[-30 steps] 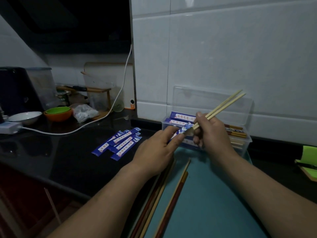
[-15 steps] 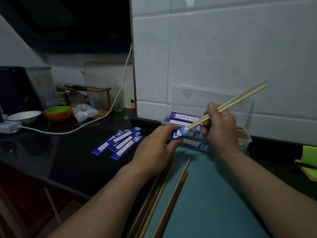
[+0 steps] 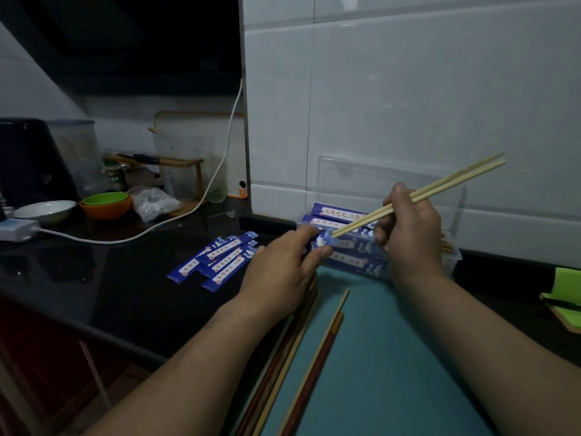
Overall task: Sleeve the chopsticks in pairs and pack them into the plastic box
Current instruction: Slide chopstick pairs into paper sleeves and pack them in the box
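My right hand (image 3: 408, 234) grips a pair of pale bamboo chopsticks (image 3: 446, 182) that slant up to the right. Their tips touch the mouth of a blue paper sleeve (image 3: 323, 240), which my left hand (image 3: 283, 272) pinches between thumb and forefinger. Just behind the hands stands the clear plastic box (image 3: 452, 256) with its lid raised against the wall; several sleeved pairs (image 3: 339, 214) lie inside. Several empty blue sleeves (image 3: 217, 262) lie on the black counter to the left. Loose brown and pale chopsticks (image 3: 314, 347) lie on the teal mat (image 3: 393, 372) under my left wrist.
White tiled wall behind the box. At the far left are a white bowl (image 3: 44, 210), stacked green and orange bowls (image 3: 105, 204), a plastic bag (image 3: 155, 204), a white cable (image 3: 188, 212) and a dark appliance (image 3: 28, 158). A green item (image 3: 566, 287) sits at the right edge.
My right hand has drawn the chopstick pair up and to the right, so the tips now sit at the sleeve's mouth. My left hand keeps its pinch on the sleeve and barely moves.
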`<state>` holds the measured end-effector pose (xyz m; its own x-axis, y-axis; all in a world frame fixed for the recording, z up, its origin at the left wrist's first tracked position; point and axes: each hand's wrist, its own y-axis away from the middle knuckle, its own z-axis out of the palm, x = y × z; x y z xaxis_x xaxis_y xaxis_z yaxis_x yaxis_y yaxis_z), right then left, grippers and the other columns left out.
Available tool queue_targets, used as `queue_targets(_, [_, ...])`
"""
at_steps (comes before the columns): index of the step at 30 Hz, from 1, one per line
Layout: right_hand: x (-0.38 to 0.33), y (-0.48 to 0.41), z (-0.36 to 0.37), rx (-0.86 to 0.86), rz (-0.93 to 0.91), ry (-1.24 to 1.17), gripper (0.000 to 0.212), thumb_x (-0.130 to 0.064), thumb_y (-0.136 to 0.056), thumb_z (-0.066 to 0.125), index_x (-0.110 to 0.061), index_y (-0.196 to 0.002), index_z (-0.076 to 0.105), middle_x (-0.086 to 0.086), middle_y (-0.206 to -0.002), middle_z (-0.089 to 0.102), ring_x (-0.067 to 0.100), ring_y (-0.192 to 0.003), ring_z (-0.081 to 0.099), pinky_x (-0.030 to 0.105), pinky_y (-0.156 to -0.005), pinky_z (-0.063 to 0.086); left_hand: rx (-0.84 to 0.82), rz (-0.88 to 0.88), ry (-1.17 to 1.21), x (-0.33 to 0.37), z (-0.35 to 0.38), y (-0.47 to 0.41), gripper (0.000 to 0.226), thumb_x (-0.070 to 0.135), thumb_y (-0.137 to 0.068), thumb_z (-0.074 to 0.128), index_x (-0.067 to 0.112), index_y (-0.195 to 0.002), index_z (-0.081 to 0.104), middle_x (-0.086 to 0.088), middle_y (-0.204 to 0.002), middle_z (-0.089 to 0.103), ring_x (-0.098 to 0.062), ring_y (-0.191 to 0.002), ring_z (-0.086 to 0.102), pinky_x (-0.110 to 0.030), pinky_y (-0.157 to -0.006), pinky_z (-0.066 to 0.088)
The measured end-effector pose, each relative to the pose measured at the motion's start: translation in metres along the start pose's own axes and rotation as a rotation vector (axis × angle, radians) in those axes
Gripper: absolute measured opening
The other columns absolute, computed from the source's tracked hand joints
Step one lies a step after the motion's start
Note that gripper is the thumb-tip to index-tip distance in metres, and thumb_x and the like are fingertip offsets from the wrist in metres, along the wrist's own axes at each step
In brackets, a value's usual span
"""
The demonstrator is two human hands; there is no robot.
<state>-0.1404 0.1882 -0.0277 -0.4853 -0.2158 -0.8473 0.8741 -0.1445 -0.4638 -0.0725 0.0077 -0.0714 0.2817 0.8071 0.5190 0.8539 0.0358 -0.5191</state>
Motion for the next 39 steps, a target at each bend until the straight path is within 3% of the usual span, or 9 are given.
queue_targets(4, [0.002,0.005,0.003,-0.069,0.006,0.032,0.032,-0.032,-0.109,0.052,-0.011,-0.086,0.056,0.002,-0.059,0.051,0.016,-0.045,0.047,0.024,-0.043,0.04,-0.009,0.01,0.032,0.002,0.0,0.0,0.027,0.06,-0.103,0.047,0.043,-0.124,0.052,0.017,-0.116,0.064,-0.01,-0.103,0.061,-0.053,-0.093,0.05])
queue_targets(7, [0.003,0.012,0.007,-0.23,0.045,0.082,0.029,-0.032,-0.107,0.056,-0.007,-0.095,0.062,0.005,-0.062,0.052,0.014,-0.045,0.047,0.022,-0.041,0.039,0.018,0.03,0.041,0.006,0.002,0.0,0.024,0.055,-0.103,0.053,0.042,-0.122,0.051,0.02,-0.11,0.057,-0.007,-0.098,0.057,-0.048,-0.093,0.049])
queue_targets(11, [0.005,0.022,0.015,-0.417,0.114,0.154,0.035,-0.035,-0.107,0.053,-0.004,-0.102,0.07,0.009,-0.061,0.039,0.01,-0.043,0.04,0.018,-0.039,0.034,0.011,0.082,0.006,0.011,0.003,-0.001,0.024,0.048,-0.106,0.05,0.037,-0.127,0.05,0.011,-0.114,0.061,-0.017,-0.105,0.06,-0.051,-0.09,0.05])
queue_targets(16, [0.0,0.011,0.009,-0.129,0.127,0.038,0.04,-0.039,-0.11,0.044,-0.009,-0.093,0.066,0.0,-0.056,0.048,0.014,-0.045,0.042,0.021,-0.039,0.033,-0.034,0.078,-0.037,0.009,0.002,-0.001,0.025,0.051,-0.107,0.045,0.035,-0.125,0.05,0.007,-0.114,0.061,-0.02,-0.103,0.06,-0.052,-0.089,0.049])
queue_targets(21, [0.009,0.014,0.011,-0.358,0.182,0.148,0.045,-0.038,-0.11,0.045,-0.002,-0.101,0.07,0.005,-0.06,0.047,0.015,-0.044,0.043,0.021,-0.04,0.032,-0.025,0.073,-0.029,0.01,0.004,0.0,0.023,0.048,-0.107,0.046,0.036,-0.126,0.049,0.007,-0.114,0.06,-0.019,-0.105,0.059,-0.05,-0.089,0.049])
queue_targets(24, [0.009,0.011,0.011,-0.243,0.093,0.193,0.046,-0.04,-0.109,0.049,0.005,-0.108,0.059,0.005,-0.063,0.054,0.016,-0.043,0.049,0.023,-0.039,0.036,-0.021,0.047,-0.042,0.006,0.003,-0.001,0.023,0.05,-0.107,0.045,0.034,-0.123,0.049,0.006,-0.114,0.06,-0.021,-0.104,0.06,-0.05,-0.088,0.049])
queue_targets(28, [0.0,-0.003,0.0,0.006,-0.084,0.168,0.022,-0.03,-0.11,0.047,-0.022,-0.13,0.048,0.006,-0.08,0.057,0.014,-0.047,0.056,0.024,-0.042,0.043,-0.047,0.058,-0.054,0.008,0.002,-0.001,0.025,0.053,-0.107,0.042,0.036,-0.125,0.048,0.01,-0.112,0.058,-0.015,-0.099,0.057,-0.043,-0.083,0.045])
queue_targets(33, [0.008,0.002,0.001,-0.038,-0.141,0.291,0.026,-0.027,-0.111,0.041,-0.02,-0.11,0.066,0.001,-0.075,0.059,0.01,-0.047,0.056,0.02,-0.044,0.042,-0.056,0.047,-0.045,0.006,0.002,0.0,0.026,0.052,-0.108,0.042,0.035,-0.127,0.049,0.008,-0.114,0.059,-0.016,-0.102,0.058,-0.048,-0.088,0.048])
queue_targets(39, [0.007,0.001,0.004,-0.019,-0.063,0.206,0.014,-0.028,-0.109,0.048,-0.016,-0.104,0.053,0.004,-0.065,0.055,0.012,-0.042,0.05,0.024,-0.042,0.039,-0.047,0.057,-0.09,0.011,0.002,-0.001,0.029,0.052,-0.107,0.044,0.033,-0.127,0.05,0.007,-0.112,0.059,-0.016,-0.1,0.057,-0.045,-0.086,0.046])
